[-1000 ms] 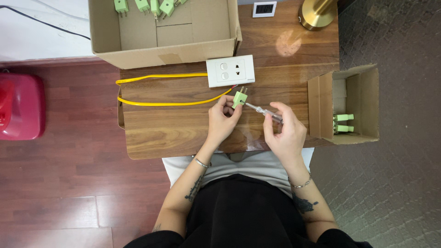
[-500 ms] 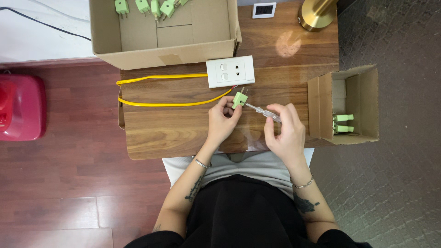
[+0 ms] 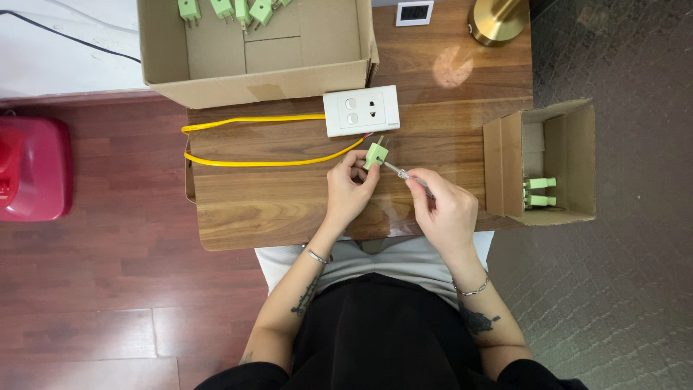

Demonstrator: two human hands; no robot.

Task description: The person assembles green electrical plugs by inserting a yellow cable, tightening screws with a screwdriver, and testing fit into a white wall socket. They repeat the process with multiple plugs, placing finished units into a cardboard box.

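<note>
My left hand (image 3: 348,189) pinches a light green electrical plug (image 3: 375,154) above the wooden table (image 3: 274,202). My right hand (image 3: 446,209) grips a thin screwdriver (image 3: 404,174) whose tip meets the plug's side. A yellow cable (image 3: 253,141) loops across the table and runs toward the plug. A white switch-and-socket plate (image 3: 361,110) lies just beyond the plug.
A large open cardboard box (image 3: 253,68) with several green plugs (image 3: 234,10) stands at the back. A small cardboard box (image 3: 559,162) on its side at the right holds two green plugs (image 3: 540,191). A brass lamp base (image 3: 498,18), a small white display (image 3: 414,12), and a red container (image 3: 29,166) on the floor.
Both hands stay almost in place; the screwdriver tip stays at the plug with only slight shifts of the fingers.
</note>
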